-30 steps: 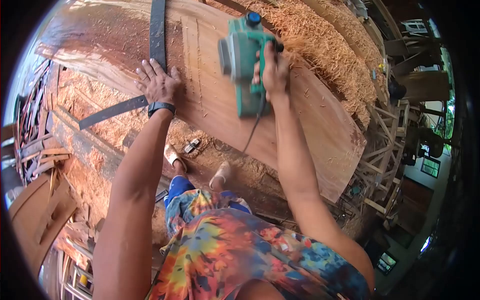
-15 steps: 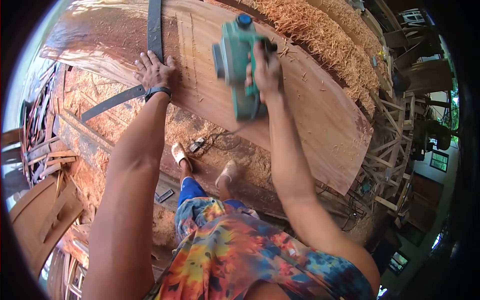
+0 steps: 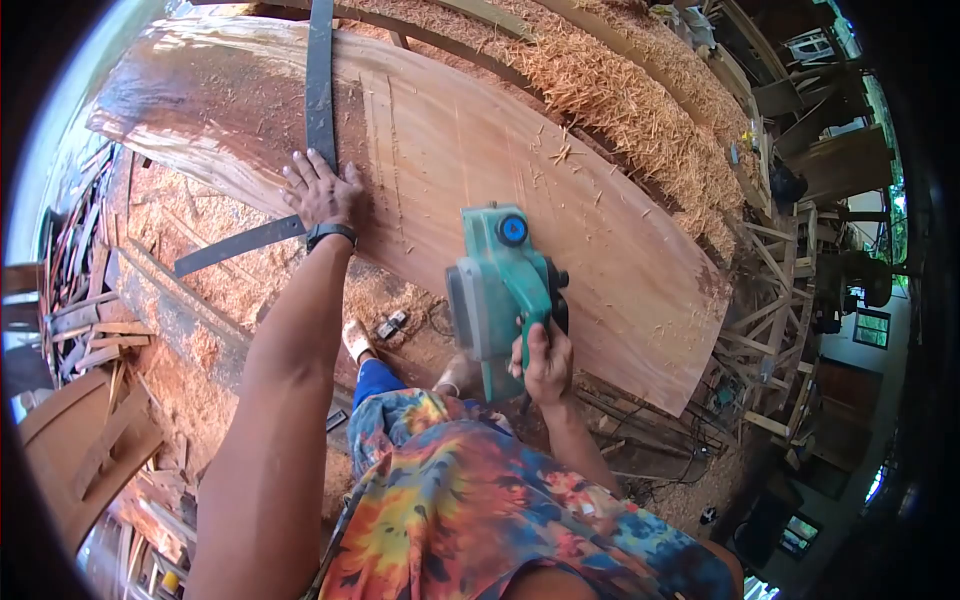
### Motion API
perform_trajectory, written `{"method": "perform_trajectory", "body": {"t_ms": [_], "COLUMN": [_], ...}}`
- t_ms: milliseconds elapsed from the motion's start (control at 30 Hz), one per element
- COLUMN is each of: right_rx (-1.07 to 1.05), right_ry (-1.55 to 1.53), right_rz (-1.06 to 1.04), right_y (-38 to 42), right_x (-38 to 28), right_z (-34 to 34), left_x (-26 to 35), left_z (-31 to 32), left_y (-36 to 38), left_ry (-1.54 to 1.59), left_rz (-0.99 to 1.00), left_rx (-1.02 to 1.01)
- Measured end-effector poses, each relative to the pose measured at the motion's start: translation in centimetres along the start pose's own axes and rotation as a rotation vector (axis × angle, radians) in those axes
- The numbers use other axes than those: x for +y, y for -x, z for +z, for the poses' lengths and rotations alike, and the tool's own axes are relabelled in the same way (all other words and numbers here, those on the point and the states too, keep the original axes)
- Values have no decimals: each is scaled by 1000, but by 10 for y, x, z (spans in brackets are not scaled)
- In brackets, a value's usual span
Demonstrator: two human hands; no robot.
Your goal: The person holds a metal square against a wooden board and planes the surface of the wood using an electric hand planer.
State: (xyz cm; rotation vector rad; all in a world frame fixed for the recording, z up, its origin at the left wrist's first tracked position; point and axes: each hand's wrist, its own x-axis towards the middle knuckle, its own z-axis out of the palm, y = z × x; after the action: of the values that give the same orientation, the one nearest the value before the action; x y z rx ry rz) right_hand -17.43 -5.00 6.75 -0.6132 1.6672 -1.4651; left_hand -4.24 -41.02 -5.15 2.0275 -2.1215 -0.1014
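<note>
My right hand [image 3: 545,365] is wrapped round the handle of a green electric planer [image 3: 490,300] with a blue knob on its front. The planer is over the near edge of a wide, reddish-brown wooden board [image 3: 620,290], close to my body. My left hand [image 3: 325,192] lies flat with fingers spread at the board's near edge. It touches a dark flat strip [image 3: 319,90] that runs across the board. A second dark length [image 3: 238,246] sticks out past the edge by my wrist; where the two meet is hidden under my hand.
Wood shavings [image 3: 600,90] are heaped beyond the board and scattered on the floor [image 3: 250,290]. Stacked wooden scraps [image 3: 95,320] stand at the left, with curved wooden pieces [image 3: 90,450] below. A wooden frame [image 3: 780,300] stands at the right. A small power connector [image 3: 392,324] lies near my feet.
My right hand has drawn the planer back from the board's far side towards my body. My left hand stays in place on the strip.
</note>
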Motion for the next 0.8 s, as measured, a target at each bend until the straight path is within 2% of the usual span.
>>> {"method": "perform_trajectory", "body": {"t_ms": [233,500,633,700,800], "right_rx": [84,37,113,33,19], "right_ry": [81,23,168,152,80], "right_rz": [-28,-115,-190,-108,-109], "right_y": [-145,-324,-313,-295,-212], "right_x": [-37,-72,-90,-66,-49], "right_z": [37,66,71,57,44], "left_x": [0,-3,-4,-5,-4], "left_z": [-1,4,6,7,5], "left_y": [0,-2,-4,-4,-3], "left_ry": [22,5,1,-7,-4], "left_rz": [3,18,15,16,16], "left_rx": [4,25,28,28,31]}}
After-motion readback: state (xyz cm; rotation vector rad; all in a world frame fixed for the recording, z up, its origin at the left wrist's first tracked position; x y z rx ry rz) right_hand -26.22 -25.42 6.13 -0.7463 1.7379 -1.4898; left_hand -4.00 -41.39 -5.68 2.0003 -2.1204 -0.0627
